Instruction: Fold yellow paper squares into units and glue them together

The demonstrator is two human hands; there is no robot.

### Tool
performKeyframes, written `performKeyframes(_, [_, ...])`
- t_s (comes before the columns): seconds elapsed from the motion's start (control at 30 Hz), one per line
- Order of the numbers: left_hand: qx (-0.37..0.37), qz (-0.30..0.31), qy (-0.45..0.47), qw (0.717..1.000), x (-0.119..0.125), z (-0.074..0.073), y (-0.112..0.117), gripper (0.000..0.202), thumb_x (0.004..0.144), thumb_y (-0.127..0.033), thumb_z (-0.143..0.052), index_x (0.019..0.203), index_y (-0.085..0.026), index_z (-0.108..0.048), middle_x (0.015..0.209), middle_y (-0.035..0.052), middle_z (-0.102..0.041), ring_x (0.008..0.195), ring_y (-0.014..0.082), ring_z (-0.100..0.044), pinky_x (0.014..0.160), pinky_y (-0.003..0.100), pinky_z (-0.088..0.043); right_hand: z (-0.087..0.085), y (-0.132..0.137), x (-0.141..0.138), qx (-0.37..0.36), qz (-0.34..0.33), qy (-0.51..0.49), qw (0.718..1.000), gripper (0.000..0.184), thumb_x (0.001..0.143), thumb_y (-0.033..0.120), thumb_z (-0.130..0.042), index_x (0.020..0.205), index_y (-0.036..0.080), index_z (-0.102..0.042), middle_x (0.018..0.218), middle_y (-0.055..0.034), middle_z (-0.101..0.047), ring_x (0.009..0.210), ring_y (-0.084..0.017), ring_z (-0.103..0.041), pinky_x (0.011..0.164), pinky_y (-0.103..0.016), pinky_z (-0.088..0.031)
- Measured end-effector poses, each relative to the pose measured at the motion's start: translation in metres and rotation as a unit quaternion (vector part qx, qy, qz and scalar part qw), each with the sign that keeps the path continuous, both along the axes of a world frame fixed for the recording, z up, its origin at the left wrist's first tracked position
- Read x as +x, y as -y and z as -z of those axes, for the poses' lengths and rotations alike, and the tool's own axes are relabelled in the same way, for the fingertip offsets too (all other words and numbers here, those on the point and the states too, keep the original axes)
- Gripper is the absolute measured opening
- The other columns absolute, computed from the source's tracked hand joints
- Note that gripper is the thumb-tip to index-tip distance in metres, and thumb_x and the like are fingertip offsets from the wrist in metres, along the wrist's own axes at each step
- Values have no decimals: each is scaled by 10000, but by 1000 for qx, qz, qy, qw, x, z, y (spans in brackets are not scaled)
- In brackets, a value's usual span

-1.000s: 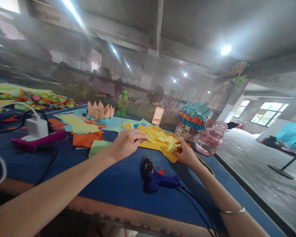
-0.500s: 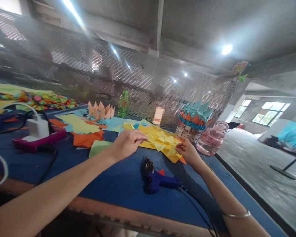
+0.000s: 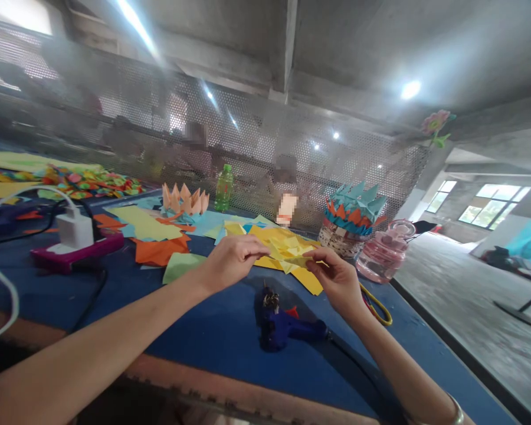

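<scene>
Between both hands is a folded piece of yellow paper [image 3: 294, 260], its shape hard to tell apart from the yellow sheets [image 3: 307, 281] lying behind and below it. My left hand [image 3: 235, 261] is closed, thumb and fingers pinching its left side. On the right end, my right hand [image 3: 335, 276] pinches it between thumb and fingertips. Nearer to me, a dark blue glue gun [image 3: 287, 330] lies on the blue tabletop [image 3: 203, 336], its blackened nozzle end away from me and its cord running right. A scrap of red paper [image 3: 292, 311] lies beside it.
Left stand a purple power strip [image 3: 82, 254] with a white charger, orange paper [image 3: 161, 250] and green paper [image 3: 182, 267]. Behind are a peach paper-petal piece [image 3: 186, 200] and a green bottle [image 3: 223, 188]. Right are a petalled basket [image 3: 347, 236], pink jar [image 3: 380, 258] and yellow loop [image 3: 382, 307].
My right hand has moved a little left and turned, bringing its fingertips closer to my left hand with the yellow paper between them. The whole view has shifted slightly.
</scene>
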State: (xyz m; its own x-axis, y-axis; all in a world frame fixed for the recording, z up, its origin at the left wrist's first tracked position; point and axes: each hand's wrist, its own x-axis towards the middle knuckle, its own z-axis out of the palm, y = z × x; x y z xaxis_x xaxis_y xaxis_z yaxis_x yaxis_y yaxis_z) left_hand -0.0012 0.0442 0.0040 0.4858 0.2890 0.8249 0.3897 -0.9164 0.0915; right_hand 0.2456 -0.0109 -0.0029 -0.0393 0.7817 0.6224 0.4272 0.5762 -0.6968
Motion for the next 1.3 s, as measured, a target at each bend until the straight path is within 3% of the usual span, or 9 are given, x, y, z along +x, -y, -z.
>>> performKeyframes(0.53, [-91, 17, -21, 995, 8, -1, 8, 216, 789, -33, -665, 882, -193, -778, 856, 12, -782, 777, 156, -732, 758, 244, -569, 9, 2, -11, 14, 8, -2, 1000, 161, 840, 309, -666, 934, 183, -704, 847, -55, -688, 765, -173, -657, 692, -284, -551])
performKeyframes(0.87, [-152, 0, -9, 988, 12, -2, 10, 146, 801, -105, -701, 882, -195, -783, 852, 22, -783, 694, 158, -723, 728, 269, -557, 12, 1, -15, 16, 7, 20, 1000, 146, 840, 296, -662, 925, 185, -704, 844, -50, -710, 747, -172, -676, 681, -277, -562])
performKeyframes(1.3, [-183, 9, -18, 983, 13, -6, 15, 84, 789, -91, -709, 786, -151, -768, 661, -6, -740, 569, 110, -662, 569, 191, -463, 8, 5, -18, 46, -6, 87, 995, 102, 844, 208, -623, 844, 188, -723, 813, -55, -685, 749, -181, -638, 657, -277, -500])
